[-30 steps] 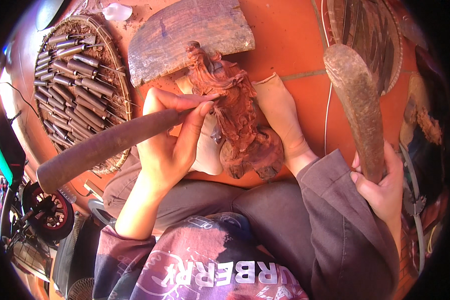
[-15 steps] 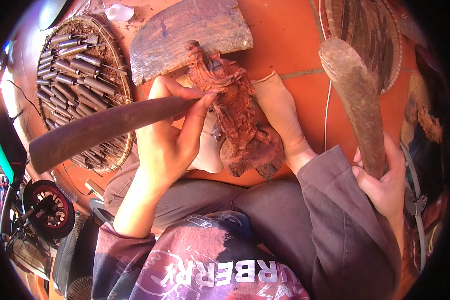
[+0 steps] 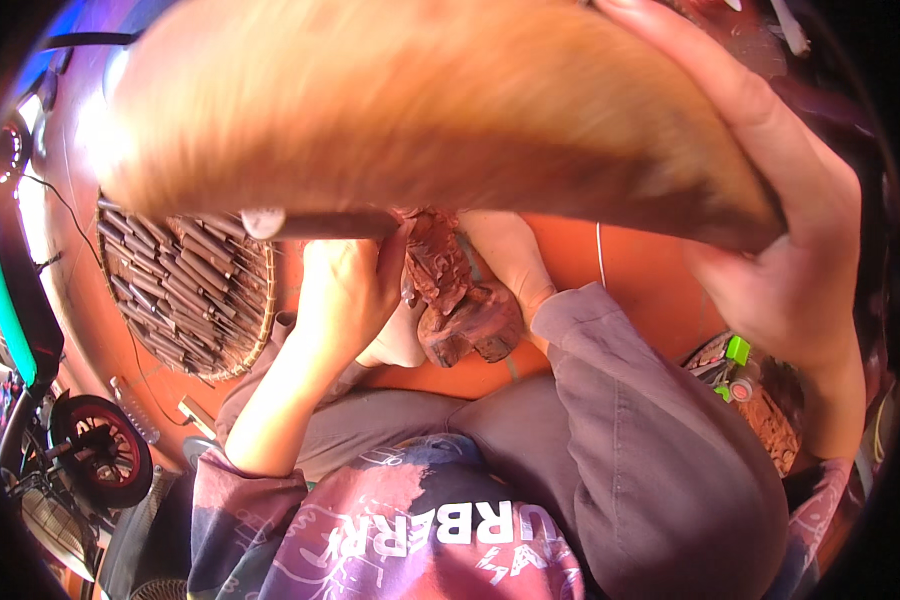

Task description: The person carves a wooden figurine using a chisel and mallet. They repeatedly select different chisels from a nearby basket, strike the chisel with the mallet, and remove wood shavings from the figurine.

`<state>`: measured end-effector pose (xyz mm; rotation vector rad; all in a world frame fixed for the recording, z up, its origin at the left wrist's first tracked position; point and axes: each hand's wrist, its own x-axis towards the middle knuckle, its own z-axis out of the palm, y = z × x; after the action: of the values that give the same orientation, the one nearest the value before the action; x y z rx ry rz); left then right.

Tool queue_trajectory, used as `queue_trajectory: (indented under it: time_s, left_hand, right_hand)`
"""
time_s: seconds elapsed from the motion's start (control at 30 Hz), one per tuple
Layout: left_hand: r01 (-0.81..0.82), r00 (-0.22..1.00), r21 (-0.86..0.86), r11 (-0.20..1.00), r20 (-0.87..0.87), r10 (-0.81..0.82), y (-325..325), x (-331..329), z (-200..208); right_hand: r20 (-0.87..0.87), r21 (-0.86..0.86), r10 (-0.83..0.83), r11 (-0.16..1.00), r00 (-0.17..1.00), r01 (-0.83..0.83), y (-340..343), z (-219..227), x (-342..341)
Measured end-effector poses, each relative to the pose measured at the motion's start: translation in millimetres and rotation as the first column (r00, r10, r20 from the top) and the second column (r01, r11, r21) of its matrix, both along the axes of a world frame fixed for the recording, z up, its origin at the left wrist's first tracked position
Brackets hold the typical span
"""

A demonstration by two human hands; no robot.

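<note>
Floor (image 3: 570, 262): showed orange near the reddish carving (image 3: 442, 275).
Left hand (image 3: 345, 290): I saw it gripping a dark handle (image 3: 335, 225).
Right hand (image 3: 805, 235): it clutched a blurred wooden club (image 3: 450, 110).

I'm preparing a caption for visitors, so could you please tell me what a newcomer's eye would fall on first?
Probably the blurred wooden club in the right hand, looming across the top. Below it, a reddish carved figure sits between the feet, and a round basket of dark tools lies at left.

Orange floor (image 3: 650, 285) — woven tray (image 3: 271, 300), carved figure (image 3: 440, 275)
</note>
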<state>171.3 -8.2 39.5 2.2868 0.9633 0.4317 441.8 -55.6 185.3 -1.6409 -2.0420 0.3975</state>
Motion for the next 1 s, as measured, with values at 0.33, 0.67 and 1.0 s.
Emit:
queue_trajectory:
  time_s: [0.33, 0.67, 1.0]
  left_hand:
    - [0.157, 0.982, 0.229, 0.961, -0.143, -0.127, -4, -9, -5]
    - [0.014, 0.955, 0.144, 0.990, 0.291, -0.056, -8, -4, 18]
    - [0.274, 0.801, -0.381, 0.883, 0.598, 0.009, -9, 38, 35]
  right_hand:
    - [0.105, 0.178, 0.195, 0.961, 0.975, -0.212, 5, 17, 0]
    - [0.208, -0.095, 0.063, 0.995, 0.976, -0.044, -16, 11, 8]
    - [-0.056, -0.441, -0.344, 0.851, 0.937, 0.286, -67, -9, 39]
